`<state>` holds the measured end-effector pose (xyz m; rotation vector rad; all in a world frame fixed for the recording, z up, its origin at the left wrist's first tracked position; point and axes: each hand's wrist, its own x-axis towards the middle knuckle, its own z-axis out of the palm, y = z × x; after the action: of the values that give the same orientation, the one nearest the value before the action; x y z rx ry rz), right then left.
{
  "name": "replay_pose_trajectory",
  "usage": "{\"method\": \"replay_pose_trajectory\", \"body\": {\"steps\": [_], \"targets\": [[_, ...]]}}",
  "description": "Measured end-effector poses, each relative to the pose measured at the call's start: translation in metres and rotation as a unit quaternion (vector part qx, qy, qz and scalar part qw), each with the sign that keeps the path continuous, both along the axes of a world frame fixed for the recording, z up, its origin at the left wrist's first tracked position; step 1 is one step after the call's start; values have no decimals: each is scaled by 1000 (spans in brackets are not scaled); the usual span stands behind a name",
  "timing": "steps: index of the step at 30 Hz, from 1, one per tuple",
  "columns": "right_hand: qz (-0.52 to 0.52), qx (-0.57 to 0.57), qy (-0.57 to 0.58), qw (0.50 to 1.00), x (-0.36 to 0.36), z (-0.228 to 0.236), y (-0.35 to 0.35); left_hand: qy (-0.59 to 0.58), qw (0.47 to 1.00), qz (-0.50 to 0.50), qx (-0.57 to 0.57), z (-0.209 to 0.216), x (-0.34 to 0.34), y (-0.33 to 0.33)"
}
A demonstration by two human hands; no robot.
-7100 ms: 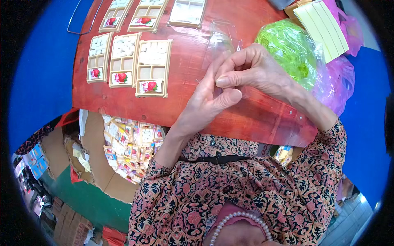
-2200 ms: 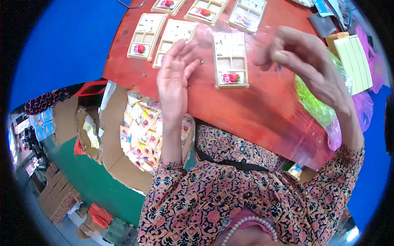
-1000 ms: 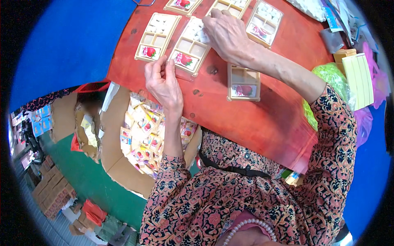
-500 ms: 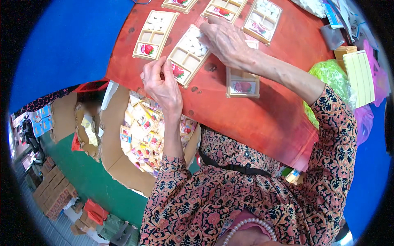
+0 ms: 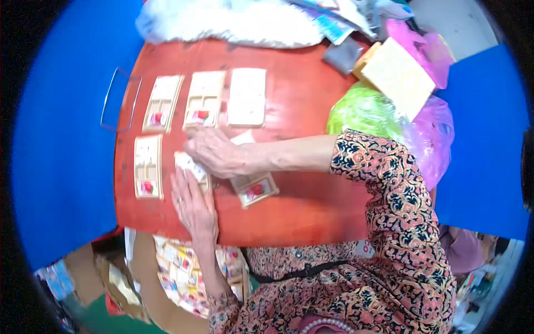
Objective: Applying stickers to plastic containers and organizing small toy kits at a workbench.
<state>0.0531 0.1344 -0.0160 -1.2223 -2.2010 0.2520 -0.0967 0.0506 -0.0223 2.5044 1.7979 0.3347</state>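
Half-covered tray [image 5: 206, 180], pale tan, shallow, lying on the red counter [image 5: 311, 217] just left of the tilted tray [image 5: 261, 199], under both hands. Judged light, from thin rims and small cells. Probably stiff along the walls, apt to bow a little if squeezed across the middle; likely smooth, hence slippery, easier slid than lifted. Not brittle, by guess, but best kept level for the sake of the white pieces [image 5: 188, 163] inside, possibly loose. Best hold: opposite long rims, light pinch, clear of the cells. Left hand [image 5: 196, 217], left of the tilted tray: fingers [image 5: 193, 186] long, nearly straight, slightly spread, laid over the near part of the half-covered tray and hiding most of it; pinching or merely resting, cannot tell. Right hand [image 5: 217, 154], above and left of the tilted tray, with forearm reaching across above the same landmark: fingers curled downward at the far right side of the half-covered tray, tips hidden, outline blurred. Contact likely; opening and firmness of hold, cannot tell. Between the two sets of fingers, only a far-end patch of white and a strip of tan edge showing. Well left of the tilted tray, outer tray [image 5: 150, 173], apart from all fingers.
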Motion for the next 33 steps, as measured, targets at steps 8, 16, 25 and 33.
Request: {"method": "replay_pose_trajectory", "body": {"steps": [8, 16, 25, 33], "targets": [[-115, 77, -37, 990, 140, 38, -1, 3, 997, 21, 70, -13, 3, -18], [-373, -18, -344, 861, 290, 7, -3, -95, 991, 7, 89, -11, 2, -22], [-343, 3, -271, 899, 296, -2, -11, -211, 967, 2, 141, -3, -3, -30], [-226, 44, -219, 948, 302, -12, -14, -211, 961, -10, 180, -3, -2, -33]]}}
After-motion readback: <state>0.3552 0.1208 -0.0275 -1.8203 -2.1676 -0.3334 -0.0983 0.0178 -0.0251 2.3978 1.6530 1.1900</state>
